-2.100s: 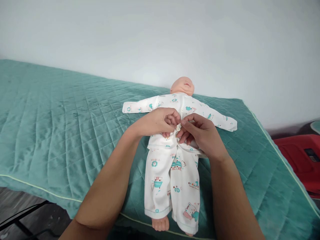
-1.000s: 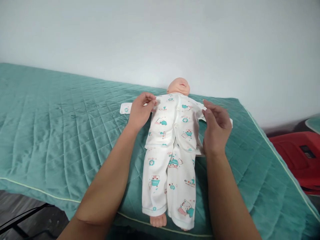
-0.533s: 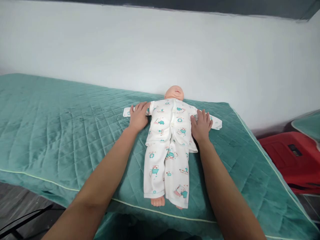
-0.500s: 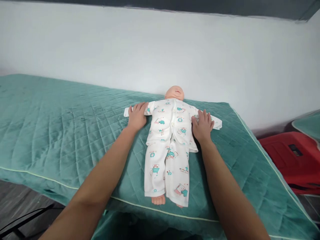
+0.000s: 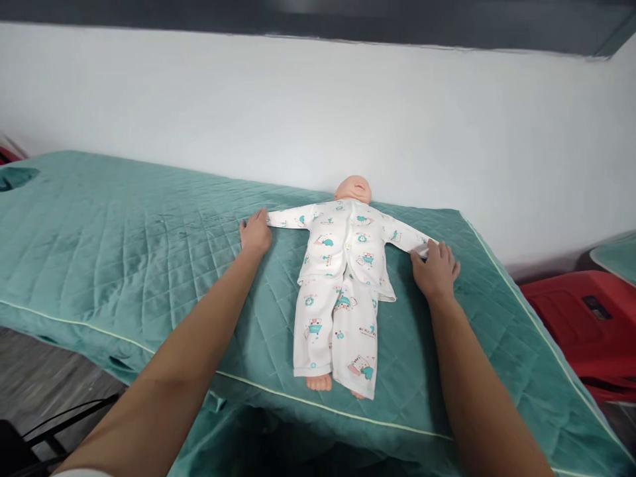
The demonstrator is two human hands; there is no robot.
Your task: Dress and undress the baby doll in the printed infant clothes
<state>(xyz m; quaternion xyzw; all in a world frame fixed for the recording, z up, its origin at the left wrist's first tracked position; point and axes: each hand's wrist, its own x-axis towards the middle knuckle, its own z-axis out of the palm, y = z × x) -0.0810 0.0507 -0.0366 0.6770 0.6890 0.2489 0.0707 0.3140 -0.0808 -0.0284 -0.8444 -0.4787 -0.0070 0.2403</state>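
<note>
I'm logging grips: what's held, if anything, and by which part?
The left hand and right hand cover the sleeve ends of the white, printed, long-sleeved fabric top; whether they grip or only rest there can't be told.

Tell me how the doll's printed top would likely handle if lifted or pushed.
The top looks soft and would probably flop or crumple: its hem flares loosely to one side. Lifting it might tug the doll, which wears it. Pushed, it seems unlikely to roll, with the doll flat on its back.

The left hand [image 5: 256, 232] and right hand [image 5: 436, 270] moved off the button [image 5: 348, 247], then outward along the sleeves [image 5: 289, 217] to their far ends.
</note>
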